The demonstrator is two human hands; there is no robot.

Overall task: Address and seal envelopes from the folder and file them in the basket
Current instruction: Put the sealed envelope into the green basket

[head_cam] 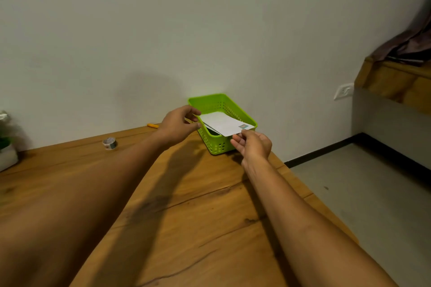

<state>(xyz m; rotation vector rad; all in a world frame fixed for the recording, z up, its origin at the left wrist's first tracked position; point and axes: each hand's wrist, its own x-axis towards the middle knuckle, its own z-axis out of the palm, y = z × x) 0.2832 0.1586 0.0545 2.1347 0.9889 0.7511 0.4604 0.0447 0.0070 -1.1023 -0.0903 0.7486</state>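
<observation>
A green perforated basket point(221, 102) stands at the far right of the wooden table point(186, 205), against the wall. A white envelope point(222, 122) with a small stamp at its right corner lies tilted across the basket's rim, over another white sheet inside. My left hand point(177, 124) pinches the envelope's left end at the basket's left wall. My right hand point(253, 144) holds its near right corner with thumb and fingers, just in front of the basket. The folder is out of view.
A roll of patterned tape point(109, 143) sits on the table to the left, and a yellow pen or cutter point(152, 125) lies near the wall. A white object point(7, 154) stands at the far left edge. The table's right edge drops to the floor point(361, 193).
</observation>
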